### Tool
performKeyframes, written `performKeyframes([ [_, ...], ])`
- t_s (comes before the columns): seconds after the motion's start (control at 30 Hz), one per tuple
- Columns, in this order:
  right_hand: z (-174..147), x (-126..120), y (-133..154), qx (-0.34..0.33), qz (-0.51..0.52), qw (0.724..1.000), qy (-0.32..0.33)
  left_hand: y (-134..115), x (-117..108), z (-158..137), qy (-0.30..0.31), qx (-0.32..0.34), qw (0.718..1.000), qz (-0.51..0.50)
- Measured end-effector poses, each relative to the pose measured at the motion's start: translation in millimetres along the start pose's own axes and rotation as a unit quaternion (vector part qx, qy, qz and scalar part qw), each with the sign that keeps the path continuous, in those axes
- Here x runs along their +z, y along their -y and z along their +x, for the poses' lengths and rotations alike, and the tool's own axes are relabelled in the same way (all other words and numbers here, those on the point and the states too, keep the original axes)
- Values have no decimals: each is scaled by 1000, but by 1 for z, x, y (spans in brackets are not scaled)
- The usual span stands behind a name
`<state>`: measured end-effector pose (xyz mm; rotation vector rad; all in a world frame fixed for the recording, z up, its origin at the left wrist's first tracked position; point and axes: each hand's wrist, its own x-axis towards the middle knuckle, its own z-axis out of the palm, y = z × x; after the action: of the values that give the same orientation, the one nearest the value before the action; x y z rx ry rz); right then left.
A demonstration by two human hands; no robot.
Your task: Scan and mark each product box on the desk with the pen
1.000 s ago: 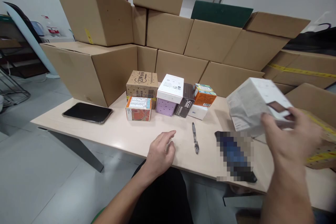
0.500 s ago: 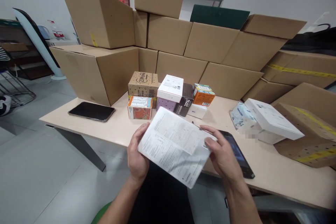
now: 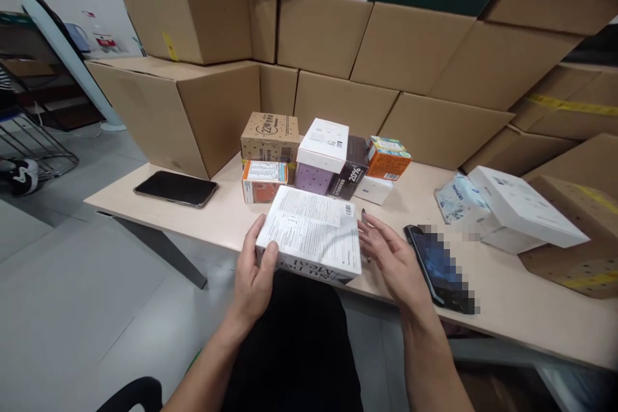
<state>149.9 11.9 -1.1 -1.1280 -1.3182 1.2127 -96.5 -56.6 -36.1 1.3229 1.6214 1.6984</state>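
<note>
A white printed box (image 3: 311, 225) is at the table's front edge, its text-covered face upward and large dark lettering upside down on its near side. My left hand (image 3: 255, 277) grips its left end, thumb along the near edge. Beside the right end, my right hand (image 3: 393, 261) has its fingers apart; whether the fingertips touch the box cannot be made out. Just behind stand an orange-and-white box (image 3: 264, 183) and a white box (image 3: 322, 145) stacked on a purple box (image 3: 313, 179).
A black phone (image 3: 176, 188) lies at the left, and a dark, partly pixelated device (image 3: 432, 264) at the right. Brown cartons (image 3: 347, 100) wall off the back. Further right are a blue-and-white pack (image 3: 461, 199) and a white box (image 3: 526, 206).
The white box has come down from a tilted hold to a flatter position, showing its lettered side. My right hand has let go of its right edge. The view has tipped downward.
</note>
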Motion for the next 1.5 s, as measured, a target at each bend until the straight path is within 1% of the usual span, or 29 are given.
performKeyframes([
  [0.07,-18,-8,-1,-24,-10,1000,1,5,-9,-1,11,16,1000,-2],
  [0.13,-39,-13,-2,-57,-96,994,0,9,-21,-2,23,31,999,18],
  [0.17,-50,-12,-4,-78,-160,984,-1,11,-26,-2,30,45,997,48],
  [0.23,-68,-4,-11,-127,-291,948,-5,13,-32,-3,57,81,987,123],
  [0.3,-77,11,-22,-186,-377,907,-18,13,-32,-4,81,103,974,183],
  [0.33,-79,20,-28,-214,-399,891,-33,12,-30,-5,84,107,970,200],
  [0.4,-77,35,-37,-265,-413,869,-69,8,-25,-7,78,108,970,202],
  [0.5,-70,42,-39,-319,-404,850,-113,-2,-22,-7,69,104,980,156],
  [0.57,-67,36,-32,-344,-388,846,-122,-12,-24,-5,71,113,984,118],
  [0.63,-67,27,-21,-357,-360,853,-127,-24,-25,-2,72,131,985,86],
  [0.7,-66,20,-9,-342,-328,870,-135,-38,-24,0,72,141,986,59],
  [0.77,-64,16,1,-314,-302,886,-157,-48,-20,2,74,149,986,30],
  [0.83,-58,14,9,-297,-283,893,-182,-53,-14,5,84,152,985,2],
  [0.9,-49,14,13,-293,-268,897,-193,-52,-7,8,91,149,985,-14],
  [0.97,-40,13,13,-286,-260,905,-180,-46,-1,12,90,143,986,-13],
  [1.03,-36,13,8,-269,-261,913,-162,-37,4,16,95,135,986,-9],
  [1.1,-37,11,-2,-257,-273,916,-147,-27,6,18,118,109,987,-19],
  [1.17,-43,10,-15,-255,-296,909,-142,-17,5,19,152,72,985,-41],
  [1.23,-50,10,-29,-265,-326,895,-149,-8,1,21,187,44,980,-58],
  [1.33,-58,13,-46,-306,-368,858,-187,0,-4,25,218,28,973,-68],
  [1.4,-60,15,-51,-334,-375,840,-204,-1,-5,27,221,23,972,-75],
  [1.43,-61,16,-50,-343,-368,839,-207,-3,-5,27,218,21,973,-75],
  [1.5,-62,16,-46,-349,-336,853,-197,-10,-6,26,196,17,979,-61],
])
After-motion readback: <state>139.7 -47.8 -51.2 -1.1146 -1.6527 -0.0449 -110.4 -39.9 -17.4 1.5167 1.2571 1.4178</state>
